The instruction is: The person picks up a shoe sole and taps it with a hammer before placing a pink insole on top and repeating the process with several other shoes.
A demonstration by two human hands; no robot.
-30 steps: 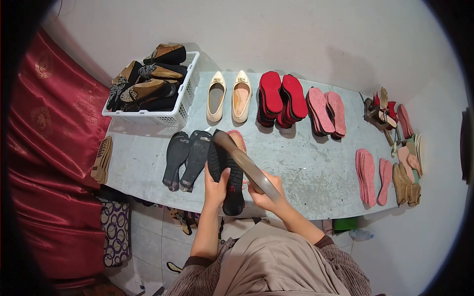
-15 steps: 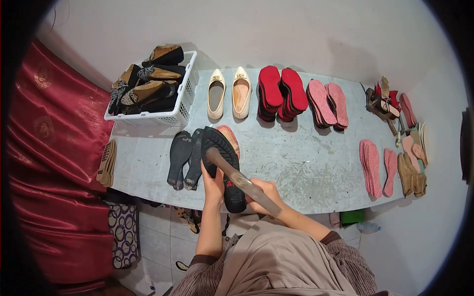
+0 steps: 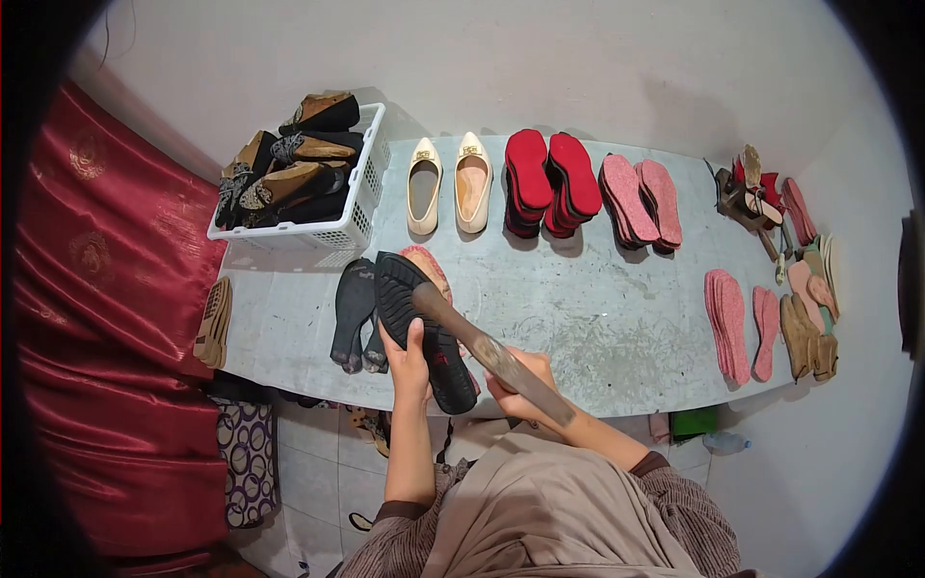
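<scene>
My left hand point(image 3: 407, 361) grips a black shoe sole point(image 3: 450, 380) near its middle, thumb resting across it. Its ridged tread faces up, and a small red mark shows towards the heel. Behind the sole's far edge a pink-and-tan piece point(image 3: 432, 270) peeks out, mostly hidden. My right hand point(image 3: 520, 374) is closed around a long brown-grey bar-like tool point(image 3: 496, 358), whose narrow end overlaps the tread in this view; the tool hides part of the fingers. Just left of my left hand, dark soles point(image 3: 355, 308) lie on the table, partly covered.
A white crate point(image 3: 358, 207) of shoes stands back left, beside cream flats point(image 3: 424, 188). Red-topped soles point(image 3: 527, 173) and pink insoles point(image 3: 631, 202) line the back. More pink insoles point(image 3: 725, 323) and tools point(image 3: 747, 197) lie right, brown soles point(image 3: 212, 323) left. A red curtain point(image 3: 116, 337) hangs left.
The sole has swung left at its toe end, and my left thumb now shows across it. The tool and my right hand have shifted slightly right and down.
</scene>
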